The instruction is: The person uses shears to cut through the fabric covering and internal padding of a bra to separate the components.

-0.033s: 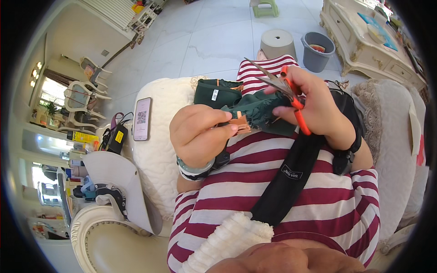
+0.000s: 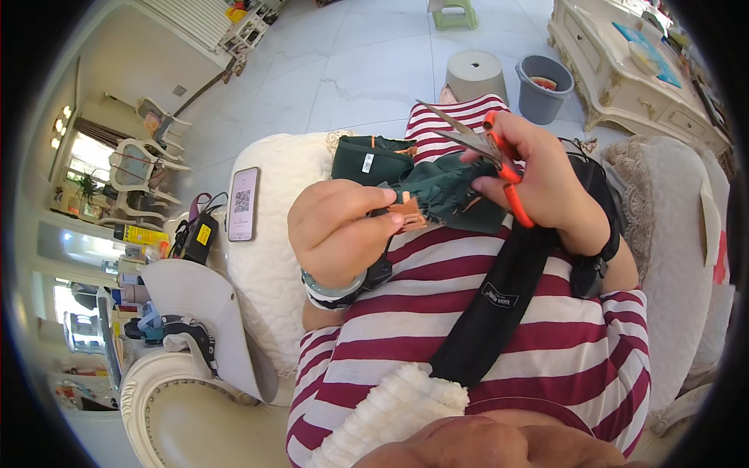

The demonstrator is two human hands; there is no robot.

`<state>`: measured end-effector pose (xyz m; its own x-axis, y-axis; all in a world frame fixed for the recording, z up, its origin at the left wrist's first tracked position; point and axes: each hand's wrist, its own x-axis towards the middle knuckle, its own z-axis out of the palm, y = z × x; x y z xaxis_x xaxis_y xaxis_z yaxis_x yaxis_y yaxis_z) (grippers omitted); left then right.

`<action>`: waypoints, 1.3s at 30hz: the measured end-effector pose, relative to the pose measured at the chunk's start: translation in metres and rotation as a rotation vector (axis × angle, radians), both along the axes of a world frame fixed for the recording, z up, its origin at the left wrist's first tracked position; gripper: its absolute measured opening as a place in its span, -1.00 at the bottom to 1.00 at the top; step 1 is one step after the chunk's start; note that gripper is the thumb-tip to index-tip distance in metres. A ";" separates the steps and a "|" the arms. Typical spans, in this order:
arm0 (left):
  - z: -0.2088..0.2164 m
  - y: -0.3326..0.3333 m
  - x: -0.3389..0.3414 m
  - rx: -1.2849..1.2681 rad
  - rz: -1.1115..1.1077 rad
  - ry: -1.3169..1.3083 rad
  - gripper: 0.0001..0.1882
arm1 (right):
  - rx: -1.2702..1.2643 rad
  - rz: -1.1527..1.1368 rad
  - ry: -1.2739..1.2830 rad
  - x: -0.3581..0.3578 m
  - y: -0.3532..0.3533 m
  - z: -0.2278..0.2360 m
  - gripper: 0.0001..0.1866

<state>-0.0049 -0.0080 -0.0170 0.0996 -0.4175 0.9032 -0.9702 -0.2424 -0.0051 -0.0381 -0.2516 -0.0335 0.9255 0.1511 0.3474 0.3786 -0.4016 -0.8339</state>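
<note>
Dark green fabric (image 2: 441, 186) with an orange-brown edge strip (image 2: 411, 214) lies across my lap. My left hand (image 2: 331, 234) is closed, pinching that strip between thumb and forefinger. In my right hand (image 2: 546, 178) are scissors (image 2: 474, 142) with orange handles. Their blades stand slightly apart and point up to the left, above the fabric. My right thumb reaches down to the green fabric; whether it grips the cloth too, I cannot tell. A folded green piece (image 2: 373, 162) with a small white label lies just beyond my left hand.
Left of my hands, a phone (image 2: 243, 204) rests on the cream quilted cover (image 2: 273, 288). A wide-brimmed hat (image 2: 204, 316) and a black case (image 2: 197, 238) lie farther left. Ahead on the tiled floor stand a round stool (image 2: 476, 72) and a grey bin (image 2: 544, 97).
Very little differs. My left hand has shifted slightly left with the strip, and my right thumb has moved a touch over the green fabric.
</note>
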 end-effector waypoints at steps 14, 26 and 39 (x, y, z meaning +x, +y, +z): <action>-0.010 0.010 0.040 -0.376 -0.637 0.991 -0.79 | 0.355 0.549 0.143 0.023 -0.035 0.034 -0.54; 0.022 -0.019 0.076 -0.526 -0.471 1.218 -0.83 | 0.240 0.195 -0.115 0.088 0.030 0.048 -0.61; -0.029 -0.049 0.076 -0.360 -0.764 1.577 -0.78 | 0.751 0.149 -0.093 0.092 0.006 0.055 -0.67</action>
<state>0.0708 -0.0566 -0.0460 0.7710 -0.6035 0.2032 0.1083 0.4386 0.8921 0.0535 -0.2460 0.0214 0.8758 -0.0356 0.4814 0.4663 0.3206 -0.8245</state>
